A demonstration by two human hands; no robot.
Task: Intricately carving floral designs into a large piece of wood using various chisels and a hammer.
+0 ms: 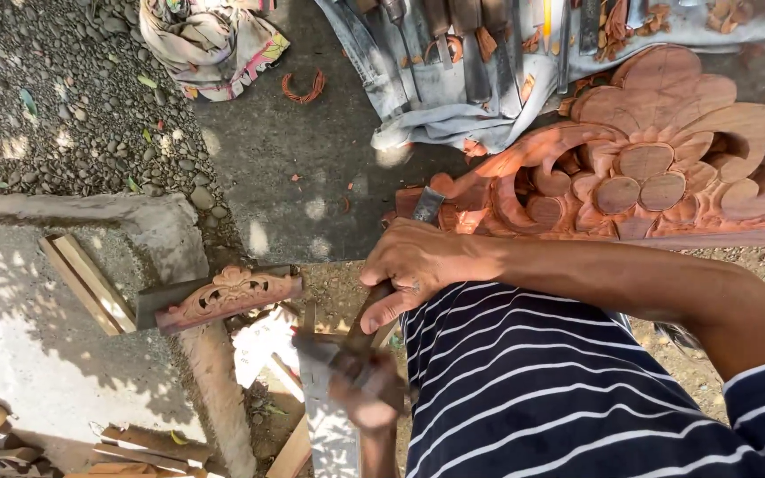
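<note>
My right hand [418, 261] reaches in from the right and is shut on a chisel [428, 204]. The chisel's metal tip rests on the left end of a large reddish carved wooden panel [657, 159] with flower and scroll shapes. Its wooden handle slants down to the left, below my fingers. My left hand [367, 403], blurred by motion, comes up from the bottom edge and grips a mallet [340, 356] right at the end of the chisel handle. My striped shirt hides the ground below the panel.
A grey cloth [440, 97] with several chisels lies at the top, beside a patterned rag [212, 40]. A small carved piece [227, 296] and wooden slats [88, 281] rest on a concrete ledge [148, 217] at the left. Gravel [64, 97] covers the top left.
</note>
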